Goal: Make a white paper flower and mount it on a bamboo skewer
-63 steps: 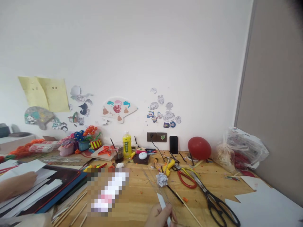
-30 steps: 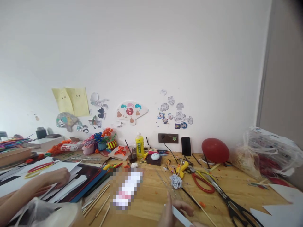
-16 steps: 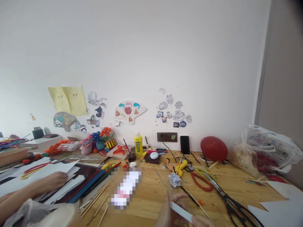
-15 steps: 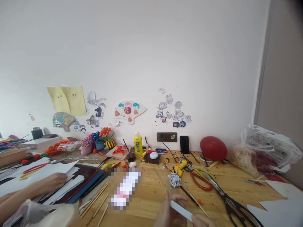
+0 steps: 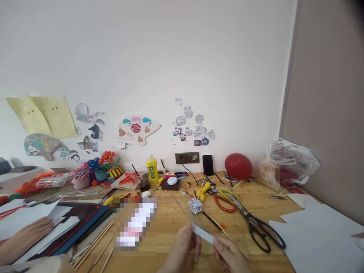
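Note:
A narrow strip of white paper [image 5: 203, 233] stretches between my two hands above the wooden table. My left hand [image 5: 184, 244] pinches its left end, thumb on top. The strip's right end is gripped by the thumb and fingers of my right hand [image 5: 227, 253]. Just beyond my hands lies a crumpled paper flower [image 5: 196, 205] on a thin stick. Black-handled scissors [image 5: 257, 225] rest open-bladed to the right of my hands.
White paper sheets [image 5: 318, 231] cover the right side. Behind are a yellow glue gun [image 5: 203, 190], a red balloon [image 5: 238, 166] and a yellow bottle [image 5: 152, 169]. Wooden sticks [image 5: 95, 242] lie left. Another person's hand [image 5: 34, 233] rests on papers at far left.
The view has swung right, so the table's things sit further left. My hands and the paper strip show more fully now, both still holding it.

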A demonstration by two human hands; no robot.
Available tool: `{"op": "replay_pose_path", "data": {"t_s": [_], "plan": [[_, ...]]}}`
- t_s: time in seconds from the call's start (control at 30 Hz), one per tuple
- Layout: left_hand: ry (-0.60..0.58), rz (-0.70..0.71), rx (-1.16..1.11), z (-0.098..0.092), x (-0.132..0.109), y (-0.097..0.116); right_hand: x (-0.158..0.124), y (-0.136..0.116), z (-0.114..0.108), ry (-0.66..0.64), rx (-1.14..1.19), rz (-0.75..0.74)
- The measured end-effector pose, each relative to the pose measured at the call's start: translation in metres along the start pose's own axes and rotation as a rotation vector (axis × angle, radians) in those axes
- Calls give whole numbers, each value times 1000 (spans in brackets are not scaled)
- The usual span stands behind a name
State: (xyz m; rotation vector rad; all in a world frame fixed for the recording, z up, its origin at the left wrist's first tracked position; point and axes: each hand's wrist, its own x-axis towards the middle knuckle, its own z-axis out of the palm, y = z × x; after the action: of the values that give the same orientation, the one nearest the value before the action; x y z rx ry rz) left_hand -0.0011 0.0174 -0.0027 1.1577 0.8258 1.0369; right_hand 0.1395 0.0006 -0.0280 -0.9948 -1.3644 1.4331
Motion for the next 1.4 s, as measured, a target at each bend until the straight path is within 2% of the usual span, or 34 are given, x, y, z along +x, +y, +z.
{"op": "replay_pose_path", "data": {"t_s": [0.17, 0.33, 0.4, 0.57, 0.67, 0.9, 1.0, 1.1, 1.2, 1.3, 1.33, 1.4], "plan": [[86, -16, -29, 6, -3, -8, 2, 3, 4, 17, -30, 4], [108, 42, -18, 2, -1, 0, -1, -4, 2, 93, -249, -137], [126, 49, -38, -1, 1, 4, -1, -5, 1, 108, -270, -158], [62, 29, -192, 0, -1, 9, 2, 1, 3, 8, -59, -50], [46, 46, -189, 1, -3, 9, 3, 3, 5, -40, 26, -6], [71, 46, -108, -2, -3, 6, 1, -3, 6, -34, 45, 13], [112, 60, -142, -1, -4, 6, 2, 0, 9, -24, 38, 24], [100, 34, -245, 1, -3, 11, 3, 0, 14, -5, 10, 69], [140, 15, -342, 0, 2, 17, 3, -14, 11, 86, -31, 69], [218, 13, -326, -6, 7, 18, -5, -47, 0, 180, -63, -29], [242, 6, -310, -8, 9, 17, -12, -59, -4, 181, -72, -74], [277, -15, -275, -12, 11, 12, -36, -78, -14, 66, -143, -255]]}}
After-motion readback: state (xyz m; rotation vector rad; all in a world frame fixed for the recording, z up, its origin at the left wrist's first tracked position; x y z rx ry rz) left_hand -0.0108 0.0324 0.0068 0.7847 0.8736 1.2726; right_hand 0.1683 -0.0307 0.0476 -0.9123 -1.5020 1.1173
